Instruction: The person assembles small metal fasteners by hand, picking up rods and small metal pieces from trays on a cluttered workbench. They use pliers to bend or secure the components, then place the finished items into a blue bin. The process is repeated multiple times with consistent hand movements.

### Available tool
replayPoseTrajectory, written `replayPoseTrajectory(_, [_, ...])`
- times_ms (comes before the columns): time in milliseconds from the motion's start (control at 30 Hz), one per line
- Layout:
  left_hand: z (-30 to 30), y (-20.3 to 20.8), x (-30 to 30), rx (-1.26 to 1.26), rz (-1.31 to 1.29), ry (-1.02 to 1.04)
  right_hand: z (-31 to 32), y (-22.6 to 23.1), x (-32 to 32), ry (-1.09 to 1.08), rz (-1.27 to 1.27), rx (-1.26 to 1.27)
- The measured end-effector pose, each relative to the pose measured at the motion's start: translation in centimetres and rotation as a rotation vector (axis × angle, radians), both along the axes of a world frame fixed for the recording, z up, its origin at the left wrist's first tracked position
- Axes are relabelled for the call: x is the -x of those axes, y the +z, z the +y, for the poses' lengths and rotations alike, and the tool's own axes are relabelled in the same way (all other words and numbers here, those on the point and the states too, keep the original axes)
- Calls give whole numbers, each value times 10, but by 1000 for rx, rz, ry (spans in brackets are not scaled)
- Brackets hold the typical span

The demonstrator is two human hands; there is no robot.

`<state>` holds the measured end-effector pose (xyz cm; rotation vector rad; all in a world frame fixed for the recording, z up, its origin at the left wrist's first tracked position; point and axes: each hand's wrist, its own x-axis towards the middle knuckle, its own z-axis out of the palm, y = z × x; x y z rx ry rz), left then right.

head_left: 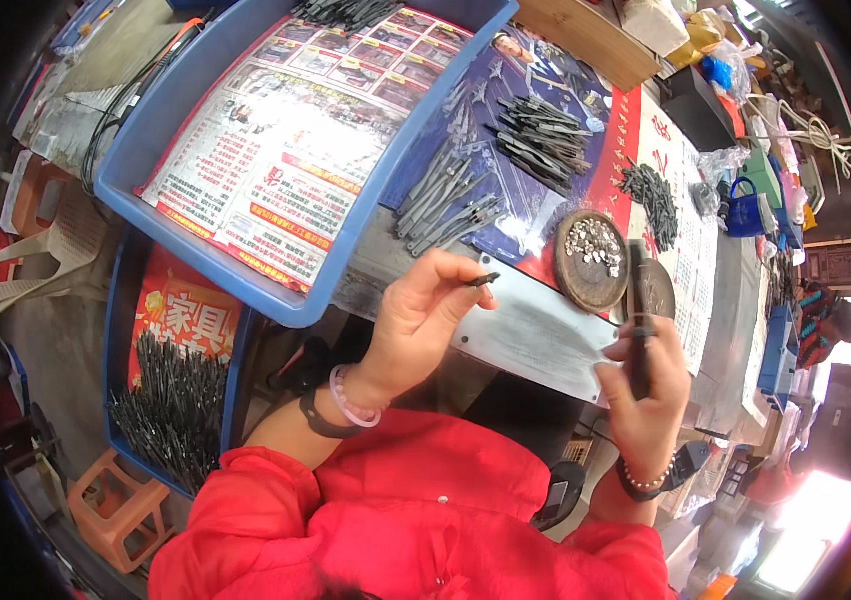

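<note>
My left hand [424,318] is raised above the near edge of the bench, thumb and forefinger pinching a small dark metal piece [484,281]. To the right, my right hand [649,385] is closed round a long dark tool [638,290] that points upward; blur hides its exact kind. Between the hands lies a smooth grey metal plate [531,325] fixed to the bench. Just beyond it stands a round brown dish [568,272] with many small shiny bits in it. A second round dish [658,292] is partly behind the tool.
Bundles of slim dark metal pieces [541,140] and greyer ones [446,205] lie on the blue sheet, a dark pile [654,200] farther right. A large blue tray [286,312] overhangs at left. Below it, a blue bin [114,350] holds dark pieces, near an orange stool [116,500].
</note>
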<state>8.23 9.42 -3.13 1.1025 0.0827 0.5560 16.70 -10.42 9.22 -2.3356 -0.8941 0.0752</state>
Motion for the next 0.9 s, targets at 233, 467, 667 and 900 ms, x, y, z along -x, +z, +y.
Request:
replayPoseTrajectory(233, [-1, 12, 4, 189, 59, -36, -111, -45, -36, -454, -227, 250])
replayPoseTrajectory(467, [-16, 32, 20, 484, 215, -233, -193, -88, -70, -572, -410, 422])
replayPoseTrajectory(667, [-29, 41, 25, 440, 300, -291, -189, -90, -76, -576, -405, 475])
replayPoseTrajectory(900, [-57, 50, 31, 88, 429, -399, -119, -54, -24, -279, 55, -164])
